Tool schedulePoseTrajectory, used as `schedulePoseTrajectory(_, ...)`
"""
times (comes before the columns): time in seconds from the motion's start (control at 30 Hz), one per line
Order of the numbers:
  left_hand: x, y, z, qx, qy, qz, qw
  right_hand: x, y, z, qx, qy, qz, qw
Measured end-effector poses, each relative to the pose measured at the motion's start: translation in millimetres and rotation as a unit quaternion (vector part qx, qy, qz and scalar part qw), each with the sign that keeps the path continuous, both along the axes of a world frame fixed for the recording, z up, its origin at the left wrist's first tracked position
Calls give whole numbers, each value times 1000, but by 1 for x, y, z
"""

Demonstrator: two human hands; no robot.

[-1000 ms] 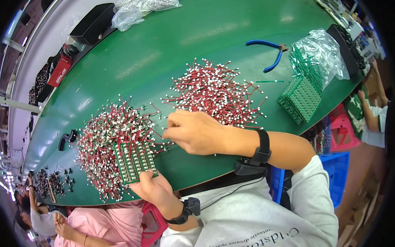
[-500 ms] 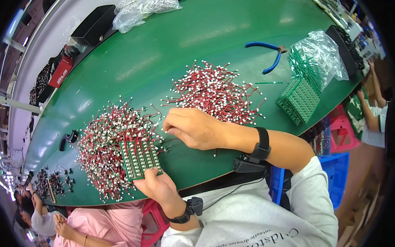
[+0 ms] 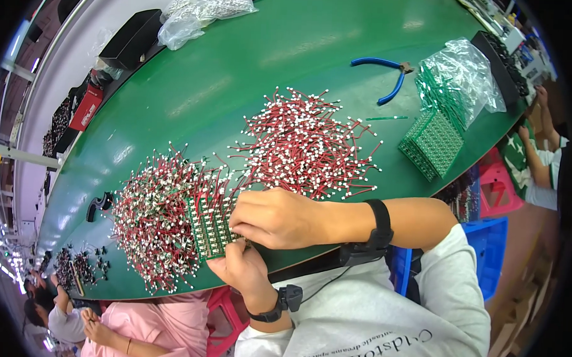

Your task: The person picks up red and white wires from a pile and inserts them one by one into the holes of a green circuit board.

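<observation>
A green circuit board panel, with rows of small white connectors and red wires at its far side, is gripped at its near edge by my left hand, thumb on top. My right hand is closed in a pinch at the panel's right side; whatever its fingertips hold is hidden. Left of the panel, and partly under it, lies a big heap of small boards with red wires. Beyond my right hand is a loose pile of short red cables with white connectors.
Blue-handled pliers and a thin green strip lie at the far right. Nearby are stacked green panels and a clear plastic bag. A black tray stands far left. A co-worker in pink sits to my left.
My right hand has come nearer, from the edge of the red cable pile to the panel's right side. My left hand and the panel have shifted slightly right.
</observation>
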State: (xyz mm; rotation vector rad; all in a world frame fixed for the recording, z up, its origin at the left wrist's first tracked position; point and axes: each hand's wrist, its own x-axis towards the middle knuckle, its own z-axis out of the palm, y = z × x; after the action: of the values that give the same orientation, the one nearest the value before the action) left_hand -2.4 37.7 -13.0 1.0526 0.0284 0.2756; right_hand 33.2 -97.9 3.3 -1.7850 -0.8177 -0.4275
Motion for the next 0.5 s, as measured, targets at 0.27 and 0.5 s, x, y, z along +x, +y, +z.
schedulePoseTrajectory(0.27,-4,-4,-6,35,4,-20,999,-1,2,-4,-19,8,-46,999)
schedulePoseTrajectory(0.5,-5,-6,-10,50,-30,-30,998,-2,0,-1,-39,4,-56,998)
